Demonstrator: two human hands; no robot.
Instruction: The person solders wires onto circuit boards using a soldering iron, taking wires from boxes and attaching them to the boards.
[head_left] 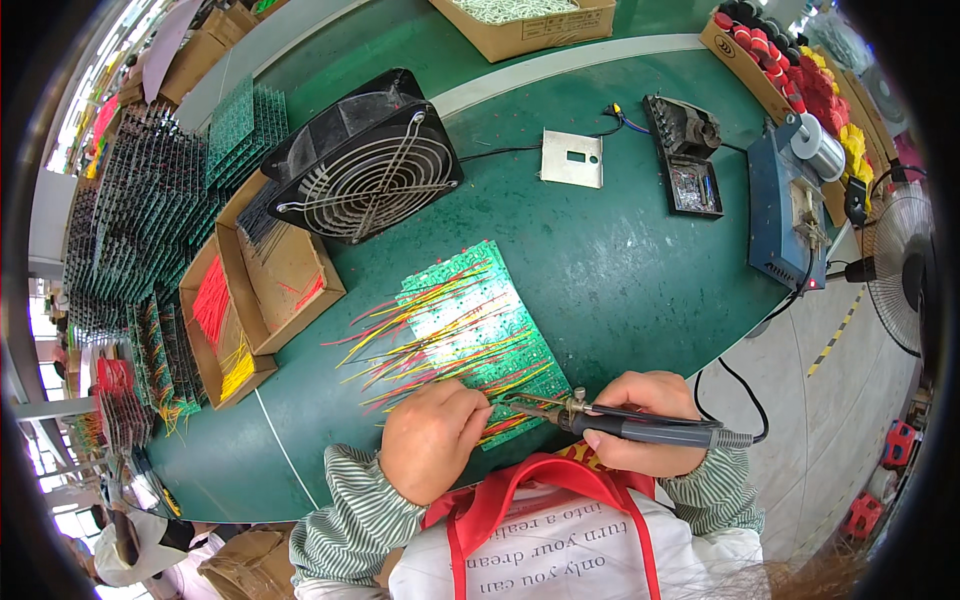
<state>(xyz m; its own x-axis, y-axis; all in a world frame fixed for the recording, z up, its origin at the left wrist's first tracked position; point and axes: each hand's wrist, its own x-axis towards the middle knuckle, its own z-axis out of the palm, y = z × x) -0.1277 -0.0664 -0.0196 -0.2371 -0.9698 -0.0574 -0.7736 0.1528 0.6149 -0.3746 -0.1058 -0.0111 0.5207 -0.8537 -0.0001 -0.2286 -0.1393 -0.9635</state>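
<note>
A green circuit board panel (535, 350) lies on the green table in front of me. Rows of red, yellow and black wires (400, 345) stick out past its left side. My left hand (435, 440) is closed over the panel's near part, thumb and fingers pinched together among the wires; what is between the fingertips is hidden. In my right hand (645, 425) is a soldering iron (650, 428) with a dark grey handle and a thin feed tube. Its tip points left at the board, close to my left fingertips.
A black fan (370, 160) stands beyond the panel, beside cardboard trays (270, 290) of wires. Stacked boards (150, 220) rise at far left. A metal plate (572, 158), a small black box (692, 188) and a blue solder feeder (785, 215) with a spool (818, 148) sit right.
</note>
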